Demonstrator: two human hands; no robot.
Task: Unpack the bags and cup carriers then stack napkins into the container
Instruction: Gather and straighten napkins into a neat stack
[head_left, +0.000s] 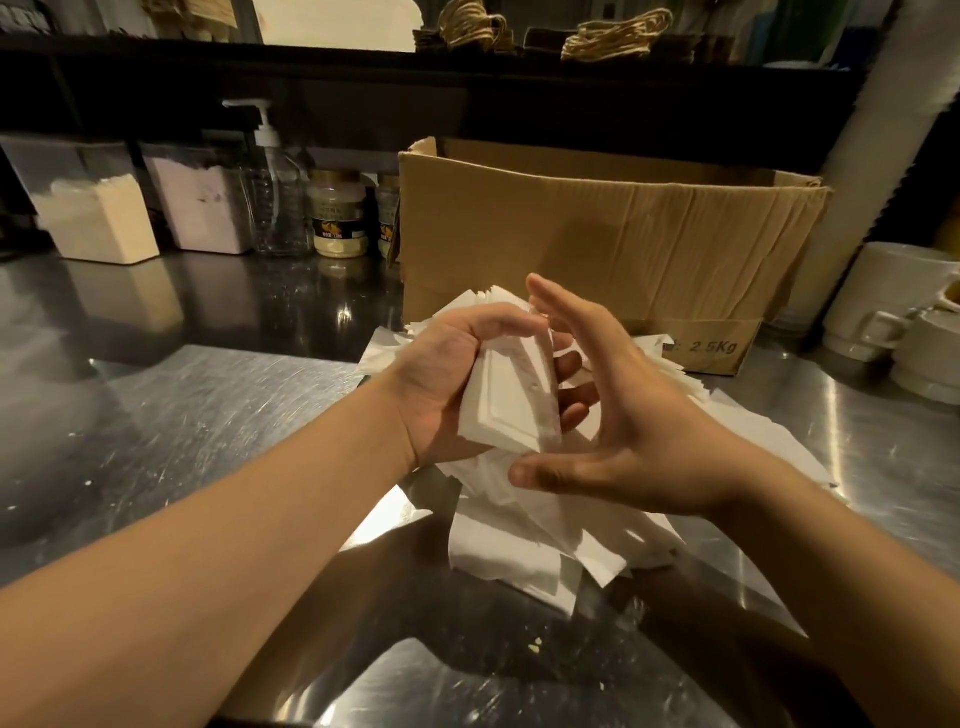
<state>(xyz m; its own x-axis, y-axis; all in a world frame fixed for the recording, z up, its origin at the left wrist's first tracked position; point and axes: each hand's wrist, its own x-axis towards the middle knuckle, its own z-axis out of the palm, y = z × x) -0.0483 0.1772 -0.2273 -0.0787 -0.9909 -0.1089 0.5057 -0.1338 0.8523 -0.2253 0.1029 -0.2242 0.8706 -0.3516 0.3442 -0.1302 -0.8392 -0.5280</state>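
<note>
Left hand: fingers and thumb curled round one small bundle of napkins, held edge-up above the worktop, presumably so the edges can be squared. Right hand: fingers straight, thumb spread, holding nothing, palm just beside the bundle's free side, apparently placed to tap or press the stack flush.

Beneath both hands: one loose heap of napkins, fanned and askew on the worktop, touching the front of the box; individual sheets too many to count.

Behind the heap: one open cardboard box, near flap folded down, likely for access. Contents hidden.

Left rear: two clear bins of powder, one pump bottle, two jars. Right edge: several white cups, stacked; exact count uncertain.

Target container: not identifiable. Stacking judged not yet begun.
</note>
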